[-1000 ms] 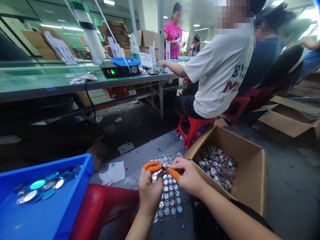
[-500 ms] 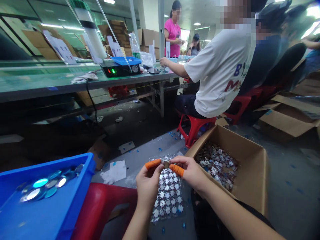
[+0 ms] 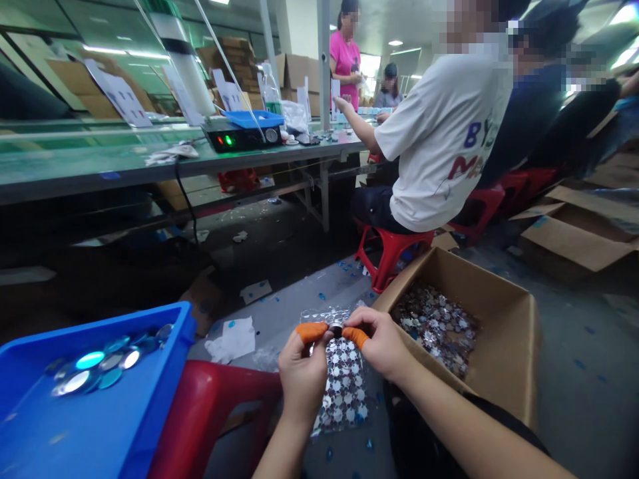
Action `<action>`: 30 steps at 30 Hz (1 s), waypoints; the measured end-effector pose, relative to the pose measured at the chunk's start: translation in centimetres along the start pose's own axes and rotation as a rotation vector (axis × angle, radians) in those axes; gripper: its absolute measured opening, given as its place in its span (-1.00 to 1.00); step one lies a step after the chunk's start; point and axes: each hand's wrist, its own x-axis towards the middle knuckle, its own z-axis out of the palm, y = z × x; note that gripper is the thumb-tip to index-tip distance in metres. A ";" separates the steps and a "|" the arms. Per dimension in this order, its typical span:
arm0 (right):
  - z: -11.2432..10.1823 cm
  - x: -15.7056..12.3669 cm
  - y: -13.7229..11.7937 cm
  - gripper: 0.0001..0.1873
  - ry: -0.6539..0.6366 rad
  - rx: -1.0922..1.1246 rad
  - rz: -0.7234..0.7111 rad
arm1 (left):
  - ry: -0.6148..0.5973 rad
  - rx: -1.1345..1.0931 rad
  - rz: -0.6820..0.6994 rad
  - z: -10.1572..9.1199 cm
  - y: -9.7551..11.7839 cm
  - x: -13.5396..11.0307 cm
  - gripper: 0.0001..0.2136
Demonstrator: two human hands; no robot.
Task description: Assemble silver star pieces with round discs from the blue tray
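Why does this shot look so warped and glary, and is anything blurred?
In the head view, wide-angle distortion bows the long workbench; strip lights glare at upper left; the round mirrored pieces in the blue tray flare brightly; the seated person's head is pixelated.

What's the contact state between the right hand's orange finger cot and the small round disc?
Touching. The head view shows the orange finger cot on the right hand pressed against the edge of the small round disc.
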 end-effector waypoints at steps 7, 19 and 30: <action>-0.5 0.5 -0.3 -0.78 -0.119 0.001 -0.026 | 0.014 0.110 0.254 -0.7 0.0 0.7 -0.93; -4.5 0.8 -2.1 -0.59 -0.172 -0.427 -0.517 | -0.183 0.231 0.485 -2.6 1.6 2.2 -0.72; -4.6 0.7 -1.1 -0.60 -0.252 -0.554 -0.619 | -0.386 0.219 0.483 -2.3 0.7 1.8 -0.74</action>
